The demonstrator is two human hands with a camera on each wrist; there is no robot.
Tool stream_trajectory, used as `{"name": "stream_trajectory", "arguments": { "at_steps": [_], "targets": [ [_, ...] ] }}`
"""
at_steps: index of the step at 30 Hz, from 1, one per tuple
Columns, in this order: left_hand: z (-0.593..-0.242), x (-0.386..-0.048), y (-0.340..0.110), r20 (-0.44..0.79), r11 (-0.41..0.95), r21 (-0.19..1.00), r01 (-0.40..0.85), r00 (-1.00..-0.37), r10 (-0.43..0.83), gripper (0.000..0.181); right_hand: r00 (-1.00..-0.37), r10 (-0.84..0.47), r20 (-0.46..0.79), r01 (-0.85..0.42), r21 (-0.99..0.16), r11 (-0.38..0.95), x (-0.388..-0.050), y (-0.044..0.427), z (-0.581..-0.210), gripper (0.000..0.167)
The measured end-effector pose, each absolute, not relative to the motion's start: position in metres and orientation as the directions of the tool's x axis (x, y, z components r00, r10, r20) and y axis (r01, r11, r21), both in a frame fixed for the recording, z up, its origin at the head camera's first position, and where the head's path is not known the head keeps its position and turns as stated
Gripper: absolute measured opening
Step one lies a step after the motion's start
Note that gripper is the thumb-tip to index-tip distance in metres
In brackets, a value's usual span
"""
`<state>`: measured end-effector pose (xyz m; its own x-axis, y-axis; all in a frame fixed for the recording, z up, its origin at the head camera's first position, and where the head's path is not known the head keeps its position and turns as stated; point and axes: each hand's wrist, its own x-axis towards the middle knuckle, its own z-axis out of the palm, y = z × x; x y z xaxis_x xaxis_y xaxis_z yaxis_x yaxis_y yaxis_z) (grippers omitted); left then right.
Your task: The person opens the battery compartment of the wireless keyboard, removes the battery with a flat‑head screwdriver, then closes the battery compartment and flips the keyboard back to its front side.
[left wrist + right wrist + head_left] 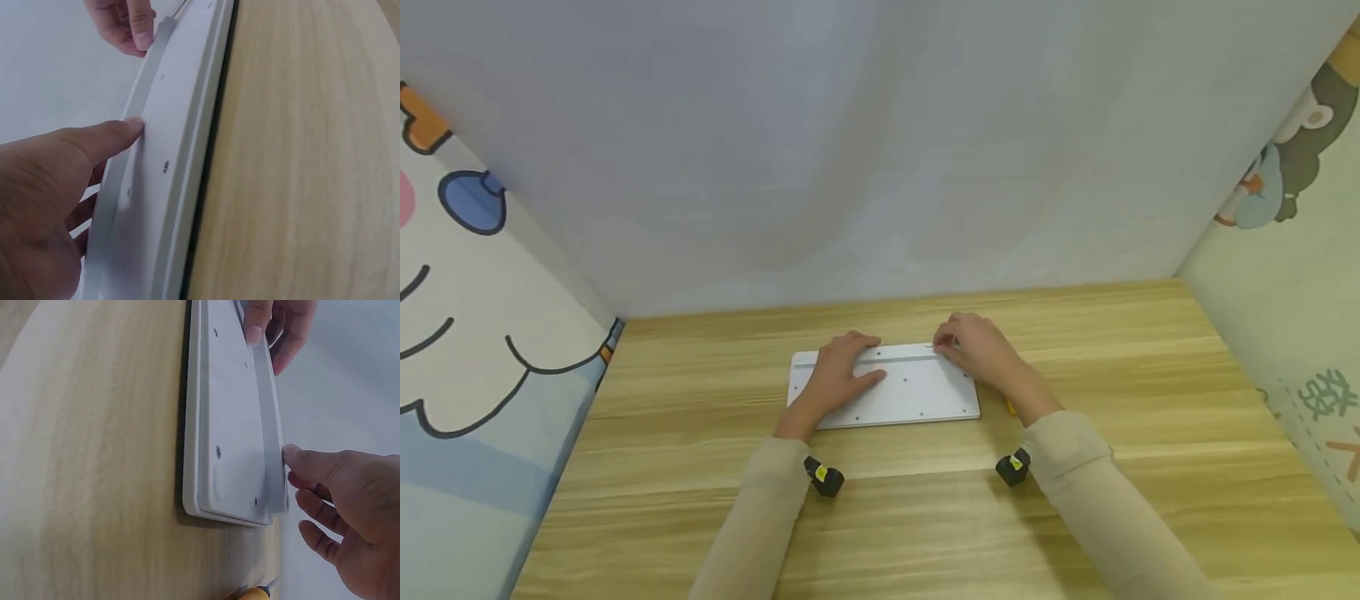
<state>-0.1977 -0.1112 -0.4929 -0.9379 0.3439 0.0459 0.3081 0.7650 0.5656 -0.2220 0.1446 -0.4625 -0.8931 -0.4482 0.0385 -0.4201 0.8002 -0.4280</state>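
Note:
A flat white keyboard point(910, 392) lies underside up on the wooden table, with several small screws or screw holes in its back and a raised strip point(270, 425) along its far edge. My left hand point(838, 375) grips the far edge left of the middle; in the left wrist view its thumb lies on the strip and its other fingers are partly hidden behind. At the far right corner, my right hand point(981, 346) pinches the edge between thumb and fingers. Beside the right end lies an orange-handled tool point(255, 593), mostly out of frame or covered by my forearm.
The wooden table point(910, 517) runs up to a grey-white wall point(880, 167) behind the keyboard. Side panels with cartoon prints point(467, 333) stand at left and right. A black wrist camera point(825, 477) sits at my left cuff and another camera point(1013, 468) at my right.

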Motion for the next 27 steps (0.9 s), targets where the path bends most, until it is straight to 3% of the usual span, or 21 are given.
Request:
{"name": "stream_trajectory", "arguments": {
  "at_steps": [11, 27],
  "targets": [
    [-0.496, -0.199, -0.110, 0.033, 0.757, 0.602, 0.253, -0.956, 0.292, 0.052, -0.940, -0.342, -0.003, -0.302, -0.462, 0.834, -0.229, 0.135, -0.466, 0.008],
    [-0.495, -0.194, -0.105, 0.071, 0.738, 0.629, 0.243, -0.964, 0.257, 0.049, -0.941, -0.336, 0.042, -0.304, -0.543, 0.783, -0.225, 0.137, -0.469, 0.007]
  ]
}}
